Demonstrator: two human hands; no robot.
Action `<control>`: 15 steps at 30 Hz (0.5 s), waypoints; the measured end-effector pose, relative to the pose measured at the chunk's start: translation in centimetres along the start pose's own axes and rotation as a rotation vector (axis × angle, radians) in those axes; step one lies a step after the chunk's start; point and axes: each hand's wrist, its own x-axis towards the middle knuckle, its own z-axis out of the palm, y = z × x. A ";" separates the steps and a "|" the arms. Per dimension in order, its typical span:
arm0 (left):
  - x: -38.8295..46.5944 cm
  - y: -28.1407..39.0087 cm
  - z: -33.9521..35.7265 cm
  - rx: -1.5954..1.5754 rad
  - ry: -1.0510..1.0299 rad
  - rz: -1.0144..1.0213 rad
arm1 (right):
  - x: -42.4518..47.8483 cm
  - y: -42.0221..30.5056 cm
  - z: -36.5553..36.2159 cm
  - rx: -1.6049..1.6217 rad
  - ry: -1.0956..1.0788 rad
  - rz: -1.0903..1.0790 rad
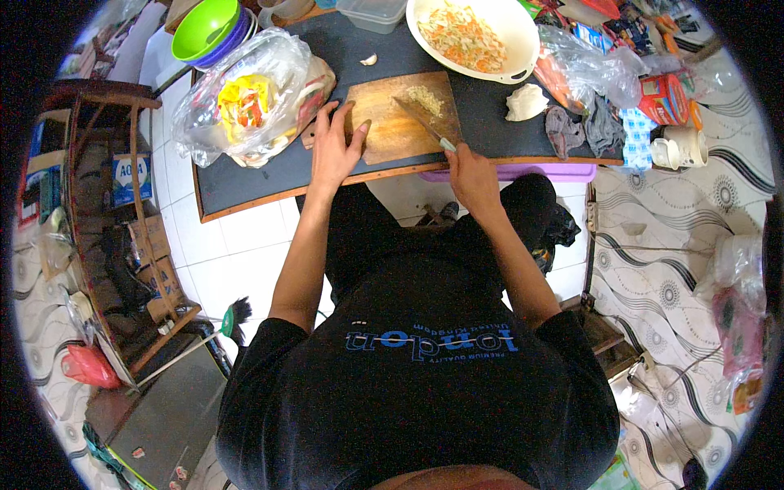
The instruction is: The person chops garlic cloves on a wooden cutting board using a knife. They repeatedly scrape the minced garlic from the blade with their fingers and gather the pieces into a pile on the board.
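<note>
A wooden cutting board (386, 131) lies on the dark tabletop in front of me. My right hand (474, 180) grips the pale handle of a kitchen knife (422, 119), whose blade points up and left across the board. Beside the blade, near the board's far right, is a small heap of finely chopped garlic (427, 101). My left hand (335, 147) rests at the board's left edge with fingers spread, holding nothing. Beyond the board lies a single garlic clove (369, 59).
Left of the board sits a clear plastic bag (275, 67) with a yellow packet inside. A cream basin (517, 46) of shredded vegetables stands at the back right. A pale lump (526, 102), grey cloths (603, 125) and a cup (689, 147) are farther right. Green bowls (202, 37) stand back left.
</note>
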 end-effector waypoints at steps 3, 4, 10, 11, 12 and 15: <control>0.0 -0.9 0.8 0.022 0.034 0.032 | -0.5 0.8 0.1 -0.009 -0.017 -0.046; 0.0 -1.0 1.0 0.035 0.033 0.035 | -0.4 1.6 0.1 -0.016 -0.020 -0.051; 0.0 -2.0 2.4 0.104 0.037 0.101 | 2.1 4.2 -3.4 -0.148 -0.030 -0.148; 0.0 -2.2 2.5 0.096 0.036 0.108 | 2.4 5.1 -3.7 -0.128 -0.001 -0.217; -0.3 -2.5 2.4 0.095 0.036 0.107 | 3.1 4.5 -5.1 -0.165 -0.112 -0.187; -0.1 -2.9 2.6 0.103 0.010 0.116 | 4.7 7.4 -6.4 -0.182 -0.183 -0.348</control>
